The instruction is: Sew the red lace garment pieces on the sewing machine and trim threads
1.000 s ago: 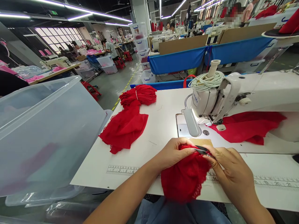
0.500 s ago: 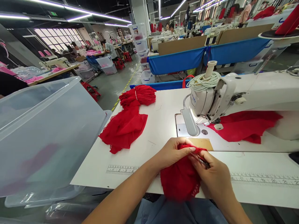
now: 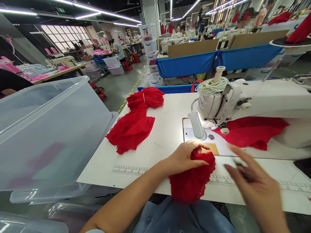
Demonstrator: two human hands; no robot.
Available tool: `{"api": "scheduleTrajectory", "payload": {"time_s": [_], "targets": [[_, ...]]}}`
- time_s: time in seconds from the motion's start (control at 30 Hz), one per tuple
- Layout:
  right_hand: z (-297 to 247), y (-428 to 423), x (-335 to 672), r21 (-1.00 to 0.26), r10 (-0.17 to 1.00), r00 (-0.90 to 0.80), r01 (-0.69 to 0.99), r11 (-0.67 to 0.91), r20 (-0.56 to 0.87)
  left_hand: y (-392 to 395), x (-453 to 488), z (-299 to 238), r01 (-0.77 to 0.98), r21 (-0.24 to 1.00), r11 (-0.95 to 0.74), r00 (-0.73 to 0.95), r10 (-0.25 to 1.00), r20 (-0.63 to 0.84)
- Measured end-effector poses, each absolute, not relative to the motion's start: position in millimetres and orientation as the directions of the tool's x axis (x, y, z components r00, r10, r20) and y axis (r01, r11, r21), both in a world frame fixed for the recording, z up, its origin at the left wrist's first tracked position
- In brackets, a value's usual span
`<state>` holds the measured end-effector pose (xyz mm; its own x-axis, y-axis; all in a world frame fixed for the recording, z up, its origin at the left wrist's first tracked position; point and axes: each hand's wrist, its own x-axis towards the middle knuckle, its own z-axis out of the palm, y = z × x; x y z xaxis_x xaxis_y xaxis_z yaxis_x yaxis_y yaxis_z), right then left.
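My left hand point(image 3: 185, 157) is closed on a bunched piece of red lace fabric point(image 3: 191, 181) at the near edge of the white sewing table point(image 3: 167, 129). The fabric hangs over the table's edge toward my lap. My right hand point(image 3: 252, 184) is to the right of the fabric, off it and smeared by motion; something thin and dark seems to lie in its fingers, but I cannot make it out. The white sewing machine point(image 3: 243, 100) stands just behind both hands, with a brown patch point(image 3: 212, 149) on the bed near my left fingers.
A tied bundle of red lace pieces point(image 3: 136, 123) lies at the table's left. More red fabric point(image 3: 252, 132) sits under the machine arm. A large clear plastic bin point(image 3: 48, 136) stands at my left. A printed ruler point(image 3: 131, 170) runs along the table's front edge. Other workstations and people fill the background.
My right hand has let go of the red fabric and swung away to the right, now blurred. My left hand keeps its hold on the fabric.
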<state>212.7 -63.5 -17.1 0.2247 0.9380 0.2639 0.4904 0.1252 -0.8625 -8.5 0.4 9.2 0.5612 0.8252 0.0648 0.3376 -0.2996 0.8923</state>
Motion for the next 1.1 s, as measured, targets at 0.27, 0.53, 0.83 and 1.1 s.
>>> {"api": "scheduleTrajectory", "payload": {"time_s": [0.27, 0.53, 0.83, 1.1], "targets": [[-14, -37, 171, -0.865, 0.981, 0.106, 0.493, 0.09, 0.162, -31, -50, 30, 0.729, 0.63, -0.268, 0.397, 0.915, -0.069], [-21, -24, 165, -0.732, 0.956, -0.133, 0.619, 0.285, 0.26, -62, -48, 25, 0.912, 0.403, -0.079, 0.148, 0.978, -0.145], [-16, -34, 173, -0.798, 0.986, -0.021, 0.585, 0.146, 0.166, -59, -67, 19, 0.81, 0.583, -0.064, 0.095, 0.995, -0.022], [-19, -36, 188, -0.813, 0.991, 0.02, 0.574, 0.1, 0.136, -52, -85, 22, 0.73, 0.682, 0.053, 0.09, 0.981, -0.174]]}}
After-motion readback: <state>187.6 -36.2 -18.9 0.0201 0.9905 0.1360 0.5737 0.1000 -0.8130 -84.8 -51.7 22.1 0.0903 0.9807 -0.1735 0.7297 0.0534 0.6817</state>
